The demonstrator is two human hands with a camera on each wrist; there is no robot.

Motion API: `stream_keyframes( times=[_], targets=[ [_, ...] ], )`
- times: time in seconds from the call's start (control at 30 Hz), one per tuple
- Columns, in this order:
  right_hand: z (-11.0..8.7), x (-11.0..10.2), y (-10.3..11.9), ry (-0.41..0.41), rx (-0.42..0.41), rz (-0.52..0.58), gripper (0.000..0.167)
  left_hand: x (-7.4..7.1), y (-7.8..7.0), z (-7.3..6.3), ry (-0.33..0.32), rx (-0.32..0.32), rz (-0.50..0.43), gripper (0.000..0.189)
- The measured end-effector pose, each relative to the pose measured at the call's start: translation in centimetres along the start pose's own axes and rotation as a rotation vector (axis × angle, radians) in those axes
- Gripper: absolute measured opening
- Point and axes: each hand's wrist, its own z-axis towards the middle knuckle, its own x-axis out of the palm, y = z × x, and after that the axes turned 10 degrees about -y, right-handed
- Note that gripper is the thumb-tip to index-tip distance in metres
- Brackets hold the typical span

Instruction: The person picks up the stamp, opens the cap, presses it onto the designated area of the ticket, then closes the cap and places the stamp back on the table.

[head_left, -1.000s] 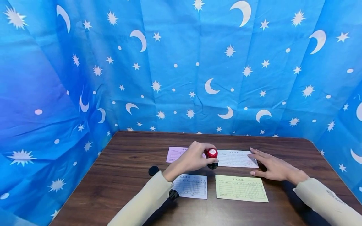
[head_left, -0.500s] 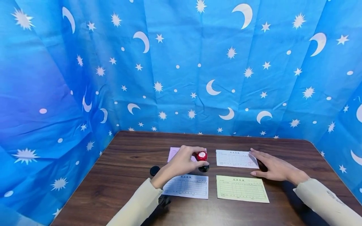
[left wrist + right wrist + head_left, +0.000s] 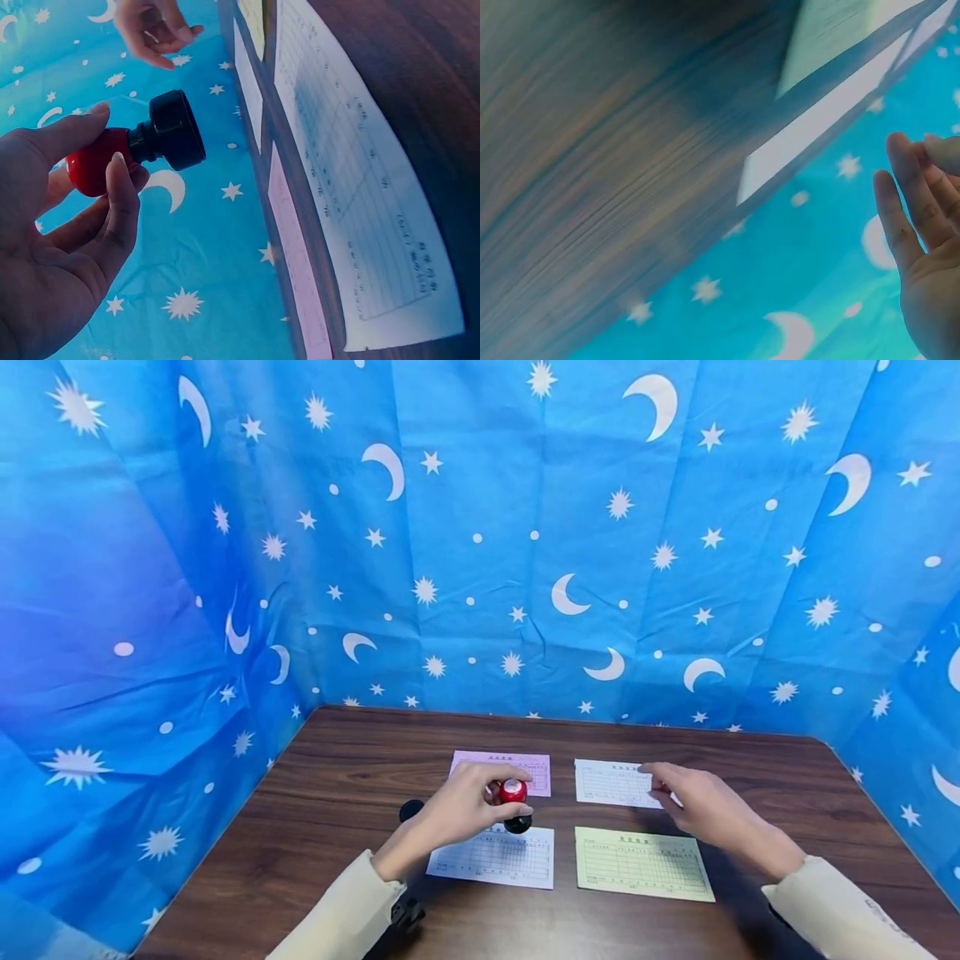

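Note:
My left hand (image 3: 461, 806) pinches the red knob of a round rubber stamp (image 3: 513, 791) between thumb and fingers. In the left wrist view the stamp (image 3: 172, 131) has a black cup-shaped base, turned away from the palm. From the head view it overlaps the gap between a pink printed slip (image 3: 538, 774) and a bluish-white slip (image 3: 498, 862). My right hand (image 3: 708, 806) is raised over the right end of a white slip (image 3: 609, 782), fingers loosely bent. The right wrist view shows this hand (image 3: 930, 240) with nothing in its fingers.
A yellow-green printed slip (image 3: 637, 864) lies at the front right of the slips. Behind my left wrist sits a black round cap (image 3: 410, 810), partly covered. The dark wooden table (image 3: 360, 752) ends at a blue curtain (image 3: 480, 568) with moons and stars.
My left hand has carried the stamp left and nearer, from beside the white slip toward the bluish-white one. My right hand has lifted from the white slip's edge, its fingers now more bent.

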Motion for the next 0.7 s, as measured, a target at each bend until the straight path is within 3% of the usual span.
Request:
stream_keyframes(
  times=[0.27, 0.5, 0.7],
  targets=[
    [0.5, 1.4, 4.5, 0.052, -0.168, 0.054, 0.025, -0.1, 0.3, -0.7, 0.022, -0.015, 0.006, 0.031],
    [0.4, 3.5, 7.5, 0.216, -0.216, 0.052, 0.046, 0.2, 0.5, -1.0, 0.040, -0.038, -0.010, 0.029],
    [0.2, 5.1, 8.9, 0.306, -0.301, 0.081, 0.069, 0.6, 0.6, -1.2, 0.071, -0.083, -0.015, 0.029]
  ],
)
